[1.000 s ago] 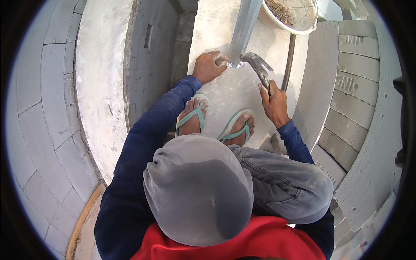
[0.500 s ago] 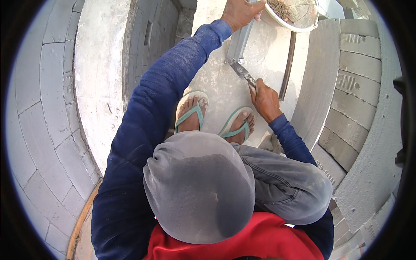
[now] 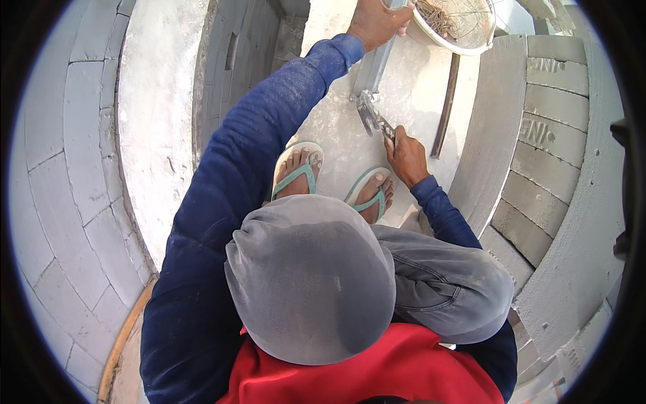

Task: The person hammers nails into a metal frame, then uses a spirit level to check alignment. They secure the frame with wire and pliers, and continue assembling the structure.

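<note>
Tight pocket: the person crouches on a narrow concrete floor strip (image 3: 336,128), block wall (image 3: 60,175) curving along the left, stacked grey blocks (image 3: 545,155) closing the right side. A plastered upright slab (image 3: 158,121) stands left of the feet, another slab face (image 3: 488,128) on the right, so free floor is only the band between them. Feet in green flip-flops (image 3: 296,172) fill the near end of that band.

Left hand (image 3: 377,20) is stretched far up, fingers wrapped around the top of a grey metal profile (image 3: 373,67), right beside the white bucket (image 3: 457,27) at the top edge. The profile runs down from that hand to the floor, lower end just above the tool head.

Right hand (image 3: 406,158) is fisted around the handle of a hammer-like metal tool (image 3: 372,116); tool head sits touching or just beside the profile's foot, can't tell which. A dark steel bar (image 3: 444,108) lies on the floor just right of the right hand, apart from it, its top end under the bucket
</note>
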`<state>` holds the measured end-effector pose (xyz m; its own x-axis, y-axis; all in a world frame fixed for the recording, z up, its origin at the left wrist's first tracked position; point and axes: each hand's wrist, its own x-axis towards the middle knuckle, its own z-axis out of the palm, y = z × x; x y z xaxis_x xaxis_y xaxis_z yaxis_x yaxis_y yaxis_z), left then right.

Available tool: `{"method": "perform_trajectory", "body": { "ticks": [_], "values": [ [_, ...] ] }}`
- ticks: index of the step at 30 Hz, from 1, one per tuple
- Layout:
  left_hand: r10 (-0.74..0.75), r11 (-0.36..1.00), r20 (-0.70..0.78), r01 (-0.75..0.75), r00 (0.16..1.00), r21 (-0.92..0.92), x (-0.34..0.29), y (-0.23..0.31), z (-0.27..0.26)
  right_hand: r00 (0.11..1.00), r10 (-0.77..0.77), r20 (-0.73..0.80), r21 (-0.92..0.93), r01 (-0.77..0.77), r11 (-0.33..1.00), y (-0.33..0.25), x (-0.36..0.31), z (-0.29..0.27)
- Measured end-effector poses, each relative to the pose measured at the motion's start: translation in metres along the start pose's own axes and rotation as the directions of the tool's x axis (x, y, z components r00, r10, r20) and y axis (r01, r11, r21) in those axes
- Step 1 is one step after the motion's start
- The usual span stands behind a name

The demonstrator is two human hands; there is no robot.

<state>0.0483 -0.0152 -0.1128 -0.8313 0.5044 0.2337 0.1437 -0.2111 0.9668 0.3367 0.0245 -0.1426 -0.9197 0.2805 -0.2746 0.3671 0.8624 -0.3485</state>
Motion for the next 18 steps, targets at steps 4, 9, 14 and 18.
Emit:
{"method": "perform_trajectory", "body": {
  "ticks": [4, 9, 14, 18],
  "values": [
    [0.014, 1.000, 0.006, -0.014, 1.000, 0.016, 0.000, -0.003, 0.001, 1.000, 0.000, 0.006, 0.292, -0.001, 0.956, -0.010, -0.007, -0.045],
    [-0.149, 0.977, 0.042, 0.140, 0.988, 0.160, 0.003, -0.020, -0.005, 0.921, -0.071, -0.383, 0.774, 0.363, 0.519, -0.008, -0.038, -0.073],
    [0.080, 0.962, -0.017, -0.073, 0.997, 0.262, 0.001, -0.018, -0.002, 1.000, -0.001, -0.025, -0.045, 0.000, 0.999, -0.005, 0.003, -0.019],
    [-0.059, 0.998, -0.013, 0.059, 0.998, -0.011, -0.004, -0.010, 0.002, 0.999, 0.043, 0.018, 0.181, -0.046, 0.982, -0.013, 0.010, -0.024]
  ]
}}
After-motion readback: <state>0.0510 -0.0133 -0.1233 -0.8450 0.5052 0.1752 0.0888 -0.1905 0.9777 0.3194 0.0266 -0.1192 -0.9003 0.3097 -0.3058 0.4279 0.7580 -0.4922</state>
